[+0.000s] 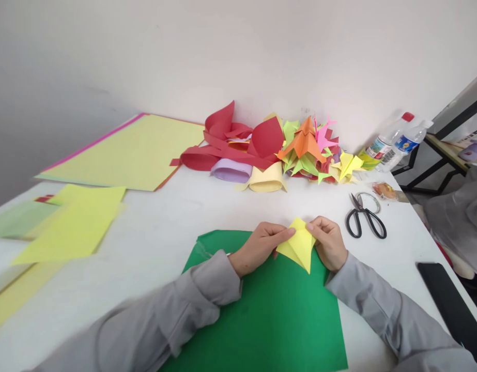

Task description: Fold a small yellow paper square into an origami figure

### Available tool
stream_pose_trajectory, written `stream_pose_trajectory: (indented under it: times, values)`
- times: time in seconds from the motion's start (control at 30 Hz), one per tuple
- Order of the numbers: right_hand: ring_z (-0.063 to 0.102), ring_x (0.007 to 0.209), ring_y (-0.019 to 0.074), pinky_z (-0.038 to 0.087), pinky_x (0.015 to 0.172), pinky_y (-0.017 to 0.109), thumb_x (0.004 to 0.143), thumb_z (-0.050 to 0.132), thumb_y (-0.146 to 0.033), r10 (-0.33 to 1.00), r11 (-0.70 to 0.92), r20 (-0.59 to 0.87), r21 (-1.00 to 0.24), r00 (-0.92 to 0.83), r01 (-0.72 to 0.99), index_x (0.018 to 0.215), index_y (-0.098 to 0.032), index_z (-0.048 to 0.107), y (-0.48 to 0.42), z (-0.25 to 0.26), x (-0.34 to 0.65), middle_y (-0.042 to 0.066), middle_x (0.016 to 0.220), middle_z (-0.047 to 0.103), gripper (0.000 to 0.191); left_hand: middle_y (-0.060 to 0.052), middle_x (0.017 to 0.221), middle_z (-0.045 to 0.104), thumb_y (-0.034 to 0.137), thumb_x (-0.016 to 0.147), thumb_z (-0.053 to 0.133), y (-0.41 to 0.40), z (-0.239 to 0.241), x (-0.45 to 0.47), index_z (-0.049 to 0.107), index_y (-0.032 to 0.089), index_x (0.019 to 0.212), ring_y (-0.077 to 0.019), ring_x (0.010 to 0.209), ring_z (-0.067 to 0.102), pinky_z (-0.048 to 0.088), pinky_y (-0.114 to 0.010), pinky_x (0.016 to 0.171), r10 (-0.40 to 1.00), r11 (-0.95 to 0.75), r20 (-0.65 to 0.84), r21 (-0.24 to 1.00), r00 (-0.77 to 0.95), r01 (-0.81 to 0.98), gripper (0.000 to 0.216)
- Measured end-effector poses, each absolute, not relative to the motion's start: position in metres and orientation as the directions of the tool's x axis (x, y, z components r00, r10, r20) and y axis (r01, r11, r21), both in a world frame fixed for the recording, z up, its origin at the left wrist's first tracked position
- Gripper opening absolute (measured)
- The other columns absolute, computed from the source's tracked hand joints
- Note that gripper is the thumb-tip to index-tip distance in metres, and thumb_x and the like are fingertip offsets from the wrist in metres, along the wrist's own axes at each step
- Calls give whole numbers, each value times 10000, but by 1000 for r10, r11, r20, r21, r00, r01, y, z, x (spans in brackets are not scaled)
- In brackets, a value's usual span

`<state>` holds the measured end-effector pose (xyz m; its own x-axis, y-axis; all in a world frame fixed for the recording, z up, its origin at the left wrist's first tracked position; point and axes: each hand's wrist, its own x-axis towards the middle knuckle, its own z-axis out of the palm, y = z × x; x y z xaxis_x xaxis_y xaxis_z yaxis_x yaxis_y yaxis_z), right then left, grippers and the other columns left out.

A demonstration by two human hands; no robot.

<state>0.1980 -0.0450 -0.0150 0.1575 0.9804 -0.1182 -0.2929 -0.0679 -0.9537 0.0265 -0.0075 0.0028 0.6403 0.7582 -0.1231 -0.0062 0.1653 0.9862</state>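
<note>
A folded yellow paper piece (299, 248) with pointed corners is held between both hands above a large green sheet (269, 315). My left hand (259, 247) pinches its left side, fingers closed on the paper. My right hand (329, 242) grips its upper right edge with thumb and fingers pressed together. Both forearms are in grey sleeves and rest on the green sheet.
A heap of folded paper figures and curled red, purple and cream strips (273, 147) lies by the wall. Black scissors (364, 217) lie to the right, two plastic bottles (397, 139) beyond them. Yellow sheets (79, 222) and a stack (133, 150) cover the left. A black phone (451, 305) sits near the right edge.
</note>
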Motion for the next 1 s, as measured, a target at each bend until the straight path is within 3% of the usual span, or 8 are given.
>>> stream_pose_trajectory:
  times: [0.1, 0.17, 0.23, 0.3, 0.4, 0.53, 0.73, 1.0]
  values:
    - [404, 432, 71, 308, 444, 209, 628, 805, -372, 987, -47, -85, -965, 138, -258, 614, -180, 569, -45, -16, 199, -57, 484, 543, 304, 23, 556, 487, 495, 774, 607, -7, 2, 28, 588, 138, 603, -99, 538, 430, 356, -229, 525, 802, 144, -82, 988, 592, -58, 396]
    - [340, 410, 54, 259, 423, 197, 628, 808, -346, 988, -31, -64, -972, 137, -231, 630, -182, 562, -45, -17, 199, -81, 458, 485, 296, 36, 608, 479, 445, 770, 635, -7, 1, 30, 641, 145, 785, -98, 580, 435, 371, -224, 563, 848, 127, -50, 986, 527, -112, 300]
    - [301, 405, 48, 232, 415, 193, 644, 798, -330, 989, -4, -35, -977, 143, -213, 672, -190, 574, -45, -18, 199, -97, 454, 442, 266, 58, 616, 442, 413, 775, 642, -7, -1, 30, 628, 176, 1038, -87, 563, 409, 354, -211, 546, 872, 130, -38, 979, 488, -156, 354]
    - [321, 426, 54, 254, 427, 198, 677, 774, -326, 989, 37, 8, -981, 148, -189, 728, -198, 612, -45, -19, 199, -87, 491, 469, 213, 66, 605, 412, 402, 785, 636, -7, -3, 30, 601, 189, 1150, -79, 541, 380, 330, -200, 520, 876, 115, -25, 981, 481, -158, 424]
    - [380, 468, 76, 316, 456, 217, 724, 731, -334, 988, 63, 50, -994, 147, -89, 785, -205, 685, -45, -20, 200, -48, 551, 544, 150, 33, 635, 492, 392, 782, 636, -7, -6, 29, 671, 166, 1067, -89, 577, 417, 357, -202, 531, 886, 48, 4, 994, 463, -101, 365]
    - [467, 516, 100, 386, 478, 241, 773, 664, -356, 995, 59, 55, -997, 82, -41, 837, -221, 727, -46, -20, 202, -5, 698, 604, 163, -52, 856, 649, 392, 811, 582, -8, -7, 28, 702, 152, 999, -136, 688, 531, 458, -242, 614, 893, -53, 65, 998, 445, -40, 328]
    - [504, 583, 106, 415, 569, 259, 814, 599, -289, 988, 126, 125, -992, 87, -4, 864, -244, 735, -46, -18, 205, -1, 778, 574, 152, -60, 861, 614, 340, 841, 534, -9, -15, 29, 661, 143, 1038, -122, 647, 520, 470, -241, 578, 840, -191, 137, 980, 524, 51, 306]
    - [507, 561, 104, 405, 576, 267, 787, 587, -236, 990, 106, 104, -994, 94, -17, 813, -231, 733, -46, -19, 206, -3, 786, 597, 148, -39, 815, 576, 339, 833, 531, -8, -12, 28, 626, 136, 963, -121, 642, 500, 450, -251, 590, 839, -133, 104, 991, 535, 15, 258]
